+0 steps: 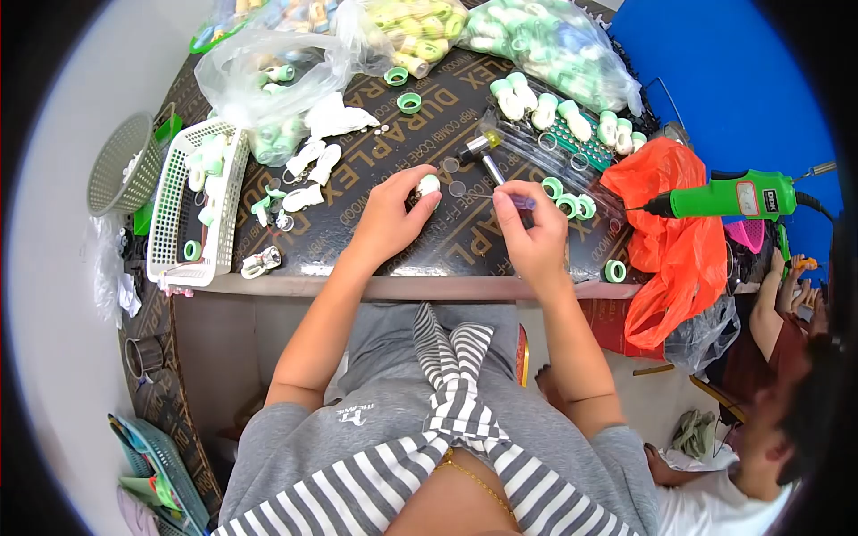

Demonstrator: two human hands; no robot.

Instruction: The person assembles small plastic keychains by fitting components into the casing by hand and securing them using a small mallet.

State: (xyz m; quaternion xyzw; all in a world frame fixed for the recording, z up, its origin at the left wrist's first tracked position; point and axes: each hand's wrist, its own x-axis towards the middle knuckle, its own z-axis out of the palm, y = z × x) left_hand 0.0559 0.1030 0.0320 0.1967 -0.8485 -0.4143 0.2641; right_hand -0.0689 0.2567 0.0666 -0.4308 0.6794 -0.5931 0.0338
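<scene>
Over the middle of the dark printed tabletop, my left hand (393, 214) pinches a small white and pale green part (428, 185) between thumb and fingers. My right hand (534, 234) grips a tool with a purple handle (524, 203) and a metal shaft (493, 170), pointing up and left. Just beyond its tip lies a small hammer-like tool (474, 147) with a yellow band. Two small clear discs (458, 188) rest between my hands. To the right of my right hand are several green rings (567, 205).
A white basket (234, 205) with parts stands at left. Bags of parts (545, 45) line the back. A green power screwdriver (746, 198) hangs at right above a red plastic bag (670, 241). Another person (746, 482) is at lower right.
</scene>
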